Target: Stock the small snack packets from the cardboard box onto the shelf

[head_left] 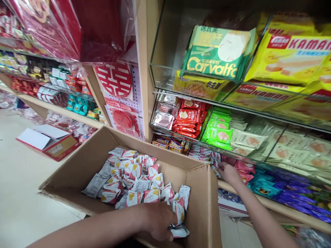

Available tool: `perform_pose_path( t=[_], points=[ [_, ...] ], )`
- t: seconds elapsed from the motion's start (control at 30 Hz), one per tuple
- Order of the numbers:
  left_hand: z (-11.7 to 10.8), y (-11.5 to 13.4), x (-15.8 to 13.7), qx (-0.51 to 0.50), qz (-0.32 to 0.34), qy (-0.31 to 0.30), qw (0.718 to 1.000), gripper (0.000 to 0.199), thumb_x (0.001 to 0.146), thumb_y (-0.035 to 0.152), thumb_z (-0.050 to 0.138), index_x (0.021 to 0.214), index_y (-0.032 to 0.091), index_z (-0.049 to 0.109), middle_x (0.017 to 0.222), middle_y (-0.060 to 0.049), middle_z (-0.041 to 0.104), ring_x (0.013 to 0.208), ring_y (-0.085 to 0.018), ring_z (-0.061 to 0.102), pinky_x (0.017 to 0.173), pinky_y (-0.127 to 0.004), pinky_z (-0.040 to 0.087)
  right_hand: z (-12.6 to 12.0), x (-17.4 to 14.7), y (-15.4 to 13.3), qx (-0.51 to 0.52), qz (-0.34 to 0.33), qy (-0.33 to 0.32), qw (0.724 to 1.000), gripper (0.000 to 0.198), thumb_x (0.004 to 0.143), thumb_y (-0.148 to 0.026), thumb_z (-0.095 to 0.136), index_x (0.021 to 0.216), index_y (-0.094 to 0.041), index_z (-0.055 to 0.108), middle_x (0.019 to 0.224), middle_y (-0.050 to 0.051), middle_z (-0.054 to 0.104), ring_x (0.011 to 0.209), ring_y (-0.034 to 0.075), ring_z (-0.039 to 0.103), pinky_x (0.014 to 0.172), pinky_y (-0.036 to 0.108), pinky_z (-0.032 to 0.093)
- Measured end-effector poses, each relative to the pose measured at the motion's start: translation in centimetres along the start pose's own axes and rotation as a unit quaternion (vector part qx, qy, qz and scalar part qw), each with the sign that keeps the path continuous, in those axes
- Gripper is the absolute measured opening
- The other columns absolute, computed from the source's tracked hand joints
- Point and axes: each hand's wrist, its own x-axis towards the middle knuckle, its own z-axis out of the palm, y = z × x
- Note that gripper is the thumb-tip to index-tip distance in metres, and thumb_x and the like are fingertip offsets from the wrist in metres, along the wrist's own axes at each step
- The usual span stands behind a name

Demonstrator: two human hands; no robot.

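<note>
Left hand (161, 220) is resting half-curled among pink-and-white snack packets (134, 170) in cardboard box (201, 199), grip hidden; right hand (230, 174), fingers bent, is touching similar packets (203, 152) on lower shelf (284, 209), hold unclear.

Packets (134, 172) lie inside a box (213, 206) before shelves (305, 217).

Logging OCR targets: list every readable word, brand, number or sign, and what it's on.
"Carvalf", last letter unclear; "饼干": green pack
"KAMAN", cut by the frame edge: upper yellow pack
"华夫": yellow pack below the green one
"囍": red cut-out sign
Too small or blurred: small packets in the carton, red packs, bright green packs.
No number readable.
</note>
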Motion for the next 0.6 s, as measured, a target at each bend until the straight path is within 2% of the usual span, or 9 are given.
perform_pose_path(
  t=[0.07,0.1,0.13,0.2,0.3,0.43,0.53,0.6],
  points=[
    [-0.4,-0.7,0.8,0.089,0.017,-0.022,0.996,0.019,0.066,0.018,0.06,0.084,0.015,0.062,0.088,-0.012,0.062,0.085,-0.028,0.057,0.073,-0.038,0.044,0.1,-1.8,0.5,0.06,-0.008,0.02,0.998,0.027,0.082,-0.033,0.042,0.095,-0.014,0.056,0.092,0.009,0.063,0.084,0.019,0.06,0.069,0.025,0.043],
    [-0.8,-1.4,1.5,0.123,0.002,0.0,0.992,0.02,0.065,0.014,0.059,0.085,0.014,0.062,0.09,-0.014,0.061,0.086,-0.028,0.056,0.073,-0.038,0.043,0.3,-3.0,0.5,0.118,-0.011,0.026,0.993,0.03,0.082,-0.038,0.041,0.095,-0.015,0.055,0.089,0.007,0.064,0.078,0.018,0.061,0.065,0.024,0.044],
    [-1.2,-2.2,2.2,0.14,-0.029,0.044,0.989,0.025,0.061,0.009,0.059,0.085,0.013,0.062,0.092,-0.015,0.06,0.088,-0.029,0.055,0.073,-0.038,0.043,0.6,-4.3,0.5,0.187,-0.013,0.03,0.982,0.034,0.081,-0.044,0.042,0.093,-0.015,0.054,0.084,0.006,0.064,0.072,0.017,0.061,0.06,0.024,0.044],
    [-2.3,-4.4,3.7,0.124,-0.131,0.171,0.969,0.033,0.053,0.002,0.061,0.084,0.012,0.062,0.096,-0.016,0.059,0.093,-0.031,0.052,0.076,-0.039,0.04,1.6,-7.0,0.1,0.326,-0.013,0.035,0.945,0.041,0.075,-0.054,0.046,0.087,-0.017,0.055,0.075,0.004,0.062,0.064,0.017,0.059,0.052,0.024,0.043],
    [-3.7,-8.0,5.1,0.119,-0.185,0.255,0.942,0.024,0.066,0.006,0.055,0.089,0.007,0.06,0.101,-0.021,0.055,0.101,-0.035,0.048,0.081,-0.046,0.035,3.2,-10.9,-0.6,0.434,0.011,0.031,0.9,0.044,0.067,-0.058,0.054,0.081,-0.017,0.057,0.068,0.002,0.06,0.059,0.017,0.056,0.045,0.023,0.04],
    [-4.7,-11.3,5.0,0.085,-0.194,0.275,0.938,0.008,0.064,0.016,0.063,0.071,0.011,0.062,0.082,-0.014,0.06,0.085,-0.03,0.054,0.075,-0.041,0.038,5.0,-14.3,-0.7,0.5,0.053,0.028,0.864,0.041,0.067,-0.057,0.057,0.077,-0.018,0.059,0.062,0.002,0.057,0.057,0.017,0.055,0.042,0.022,0.039],
    [-5.5,-12.0,4.4,0.048,-0.176,0.263,0.947,0.008,0.058,0.016,0.067,0.055,0.016,0.059,0.066,-0.006,0.059,0.075,-0.024,0.055,0.069,-0.034,0.04,5.5,-15.4,-0.2,0.496,0.061,0.031,0.865,0.04,0.068,-0.056,0.057,0.075,-0.017,0.06,0.058,0.001,0.056,0.056,0.016,0.054,0.043,0.022,0.04],
    [-6.3,-11.5,4.0,0.023,-0.167,0.264,0.95,0.01,0.057,0.015,0.067,0.053,0.016,0.058,0.062,-0.004,0.058,0.074,-0.022,0.056,0.069,-0.032,0.04,4.9,-15.9,-0.3,0.479,0.062,0.058,0.874,0.039,0.069,-0.055,0.057,0.078,-0.017,0.06,0.061,0.002,0.057,0.059,0.016,0.055,0.046,0.022,0.042]
  ],
)
